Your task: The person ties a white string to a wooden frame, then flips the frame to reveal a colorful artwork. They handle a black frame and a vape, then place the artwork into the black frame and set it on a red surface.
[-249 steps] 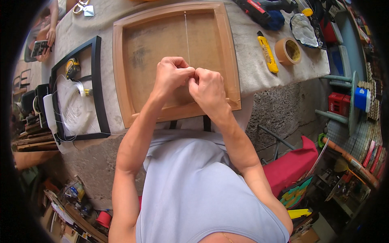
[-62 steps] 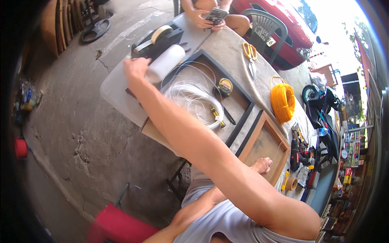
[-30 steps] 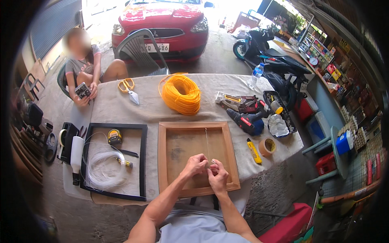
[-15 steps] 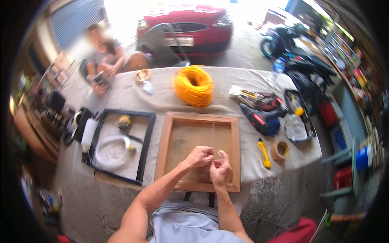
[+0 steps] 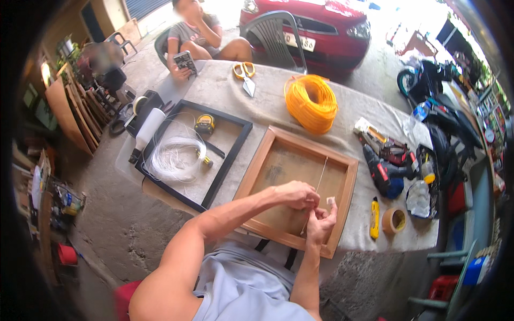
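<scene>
A wooden frame with a brown backing lies on the cloth-covered table in front of me. Across its right part runs a thin pale cord, stretched from the far side toward the near side. My left hand is closed in a pinch on the cord, over the frame's middle. Close beside it, my right hand also pinches the cord, its thumb raised. A small white wrap shows at a fingertip of that hand. The fingers hide the exact spot where they grip.
A black frame at left holds clear line and a tape measure. Scissors and an orange cord coil lie farther back. At right are a drill, yellow cutter and tape roll. A person sits opposite.
My view has swung left, so everything on the table appears shifted right and tilted. Both hands stay together at the cord over the wooden frame.
</scene>
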The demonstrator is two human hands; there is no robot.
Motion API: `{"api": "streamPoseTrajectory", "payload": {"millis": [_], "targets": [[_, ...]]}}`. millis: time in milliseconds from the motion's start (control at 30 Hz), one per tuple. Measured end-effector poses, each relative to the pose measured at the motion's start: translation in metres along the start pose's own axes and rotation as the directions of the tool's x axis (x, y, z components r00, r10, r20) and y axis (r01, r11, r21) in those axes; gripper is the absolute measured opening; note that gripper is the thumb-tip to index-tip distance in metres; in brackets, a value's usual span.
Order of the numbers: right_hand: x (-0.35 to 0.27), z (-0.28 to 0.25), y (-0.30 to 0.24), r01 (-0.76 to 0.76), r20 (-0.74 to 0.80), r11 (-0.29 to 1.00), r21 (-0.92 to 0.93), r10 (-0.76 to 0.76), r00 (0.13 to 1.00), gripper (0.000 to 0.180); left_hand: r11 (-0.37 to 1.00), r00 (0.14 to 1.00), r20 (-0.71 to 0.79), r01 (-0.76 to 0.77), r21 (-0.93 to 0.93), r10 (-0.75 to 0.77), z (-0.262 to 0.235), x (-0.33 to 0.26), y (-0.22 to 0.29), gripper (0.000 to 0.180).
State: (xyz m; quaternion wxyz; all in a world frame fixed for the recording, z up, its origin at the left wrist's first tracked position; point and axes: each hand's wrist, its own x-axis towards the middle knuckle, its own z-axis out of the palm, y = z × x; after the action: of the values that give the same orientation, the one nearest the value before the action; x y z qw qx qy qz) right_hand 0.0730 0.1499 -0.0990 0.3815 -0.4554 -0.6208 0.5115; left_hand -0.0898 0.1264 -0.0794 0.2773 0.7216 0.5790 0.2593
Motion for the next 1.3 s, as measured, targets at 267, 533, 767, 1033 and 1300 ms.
{"api": "streamPoseTrajectory", "payload": {"millis": [267,533,767,1033,1300], "targets": [[-0.004,-0.002,-0.007,0.01,-0.019,0.998,0.056,-0.009,1.0,0.058,0.984,0.964,0.221,-0.165,0.062,0.148,-0.019,0.023,-0.023,0.014],[-0.048,-0.012,-0.05,-0.511,0.295,0.339,0.79,0.52,0.802,0.022,0.996,0.907,0.414,-0.085,-0.002,0.078,-0.034,0.038,-0.013,0.014],[-0.05,0.049,-0.048,-0.546,0.338,0.095,0.832,0.694,0.636,0.024,0.972,0.796,0.604,0.175,-0.155,-0.046,-0.04,0.049,-0.019,0.02],[-0.04,0.057,-0.05,-0.544,0.21,0.188,0.818,0.782,0.586,0.032,0.95,0.763,0.646,0.224,-0.218,-0.032,-0.039,0.053,-0.028,0.022],[-0.04,0.062,-0.047,-0.562,0.136,0.284,0.777,0.796,0.589,0.038,0.966,0.726,0.688,0.183,-0.184,-0.006,-0.041,0.059,-0.031,0.025]]}}
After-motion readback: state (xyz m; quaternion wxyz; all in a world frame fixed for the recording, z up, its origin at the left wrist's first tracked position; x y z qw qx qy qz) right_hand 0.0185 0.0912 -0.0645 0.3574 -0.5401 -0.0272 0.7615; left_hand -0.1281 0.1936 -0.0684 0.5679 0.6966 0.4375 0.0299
